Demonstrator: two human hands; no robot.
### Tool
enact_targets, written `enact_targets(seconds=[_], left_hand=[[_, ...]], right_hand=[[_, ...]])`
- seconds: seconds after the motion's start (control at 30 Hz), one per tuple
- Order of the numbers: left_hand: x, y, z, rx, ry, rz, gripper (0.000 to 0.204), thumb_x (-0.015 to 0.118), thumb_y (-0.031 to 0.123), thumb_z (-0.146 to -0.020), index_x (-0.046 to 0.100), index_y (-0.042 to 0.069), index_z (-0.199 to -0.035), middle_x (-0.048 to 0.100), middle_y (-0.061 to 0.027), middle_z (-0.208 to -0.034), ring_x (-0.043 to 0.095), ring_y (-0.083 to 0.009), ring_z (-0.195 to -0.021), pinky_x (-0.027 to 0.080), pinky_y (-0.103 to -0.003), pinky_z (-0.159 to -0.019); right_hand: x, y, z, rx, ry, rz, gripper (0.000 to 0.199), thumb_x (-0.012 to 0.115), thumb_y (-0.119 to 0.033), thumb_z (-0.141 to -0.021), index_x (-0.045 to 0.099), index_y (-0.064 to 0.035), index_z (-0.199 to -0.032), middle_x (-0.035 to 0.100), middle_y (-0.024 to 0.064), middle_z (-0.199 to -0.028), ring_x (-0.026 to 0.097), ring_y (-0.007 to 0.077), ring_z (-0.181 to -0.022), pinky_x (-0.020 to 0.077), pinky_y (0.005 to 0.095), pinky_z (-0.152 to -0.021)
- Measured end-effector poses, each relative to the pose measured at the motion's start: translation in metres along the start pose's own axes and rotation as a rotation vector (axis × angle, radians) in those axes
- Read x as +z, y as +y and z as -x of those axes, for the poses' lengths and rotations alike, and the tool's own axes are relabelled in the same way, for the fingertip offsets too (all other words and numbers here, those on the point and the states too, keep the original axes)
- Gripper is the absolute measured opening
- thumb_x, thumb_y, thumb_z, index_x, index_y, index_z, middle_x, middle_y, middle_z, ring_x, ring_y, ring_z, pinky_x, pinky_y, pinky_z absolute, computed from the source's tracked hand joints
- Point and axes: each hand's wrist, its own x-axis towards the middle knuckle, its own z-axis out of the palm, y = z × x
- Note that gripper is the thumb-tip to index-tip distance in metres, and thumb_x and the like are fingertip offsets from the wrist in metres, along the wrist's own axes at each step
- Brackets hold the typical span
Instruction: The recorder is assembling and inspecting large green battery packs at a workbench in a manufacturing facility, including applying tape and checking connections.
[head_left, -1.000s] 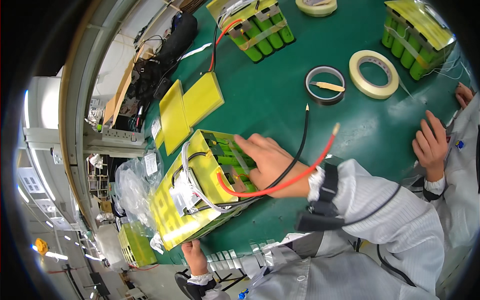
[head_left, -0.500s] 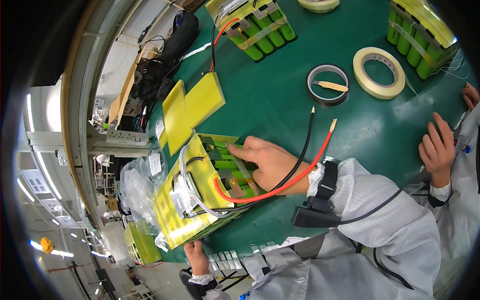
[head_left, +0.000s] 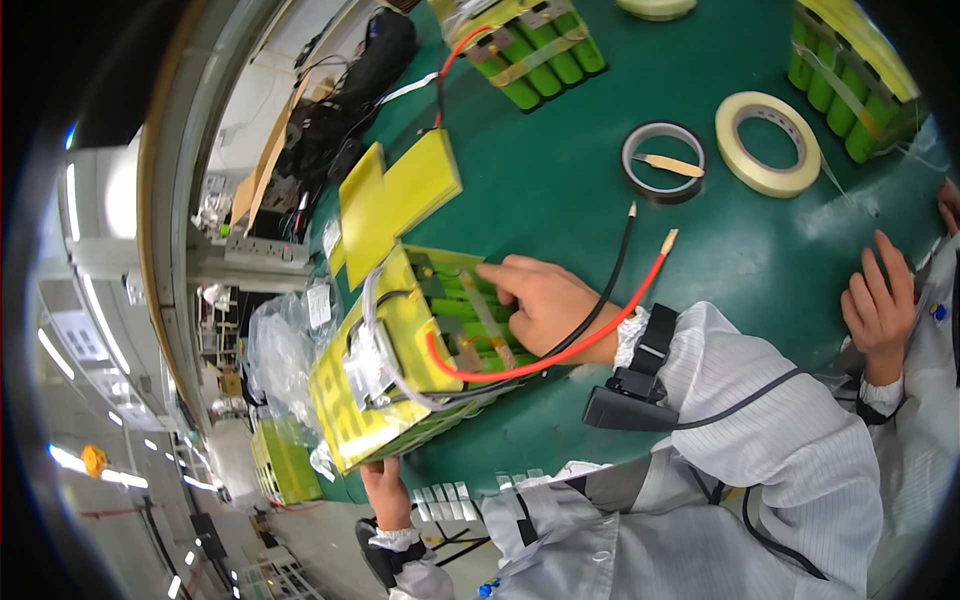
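Both hands on the battery pack (head_left: pixel 410 360): our right hand (head_left: pixel 545 305) lies flat on its green cells, fingers spread, gripping nothing; left hand (head_left: pixel 385 492) clasps pack's near lower corner at the table (head_left: pixel 560 190) edge. Pack hangs partly over that edge. Red wire (head_left: pixel 560 345) & black wire (head_left: pixel 600 290) cross right wrist. Open green mat beyond, up to tape rolls (head_left: pixel 768 143). Another person's hand (head_left: pixel 880 305) at right.

Upper middle of the frame: a pack of green cells (head_left: pixel 530 50) with a red wire. Right of centre lie a dark tape ring (head_left: pixel 663 163) and a cream tape roll (head_left: pixel 768 144). Two yellow sheets (head_left: pixel 395 200) sit centre-left on the green table (head_left: pixel 560 200). Another green pack (head_left: pixel 850 80) sits upper right.
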Motion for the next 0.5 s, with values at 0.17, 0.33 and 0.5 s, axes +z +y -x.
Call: enact_targets(seconds=[0.17, 0.33, 0.5], left_hand=[[0.005, 0.018, 0.014, -0.047, 0.087, -0.137, 0.041, 0.067, 0.012, -0.095, 0.054, -0.003, -0.131, 0.064, -0.0077, -0.121, 0.058, -0.0157, -0.109, 0.044, -0.031, -0.098], [0.002, 0.018, 0.017, 0.005, 0.036, -0.059, 0.036, 0.065, 0.012, -0.096, 0.057, -0.004, -0.127, 0.066, -0.0092, -0.121, 0.060, -0.0153, -0.109, 0.048, -0.029, -0.094], [-0.001, 0.029, 0.019, 0.094, 0.029, -0.050, 0.037, 0.065, 0.011, -0.094, 0.058, -0.003, -0.129, 0.066, -0.0093, -0.120, 0.061, -0.0150, -0.106, 0.049, -0.029, -0.092]], right_hand=[[0.001, 0.000, -0.003, -0.010, -0.067, 0.088, 0.059, 0.050, 0.003, -0.072, 0.054, 0.0077, -0.130, 0.058, 0.0210, -0.096, 0.059, 0.0393, -0.091, 0.0486, 0.0442, -0.080], [-0.003, 0.006, 0.006, -0.014, -0.111, 0.101, 0.054, 0.057, -0.001, -0.079, 0.055, 0.0060, -0.132, 0.059, 0.0150, -0.094, 0.058, 0.0241, -0.073, 0.0500, 0.0337, -0.069], [0.015, -0.048, 0.039, 0.247, 0.025, 0.423, 0.046, 0.053, -0.006, -0.087, 0.055, 0.0048, -0.132, 0.065, 0.0277, -0.118, 0.064, 0.0393, -0.109, 0.0506, 0.0405, -0.096]])
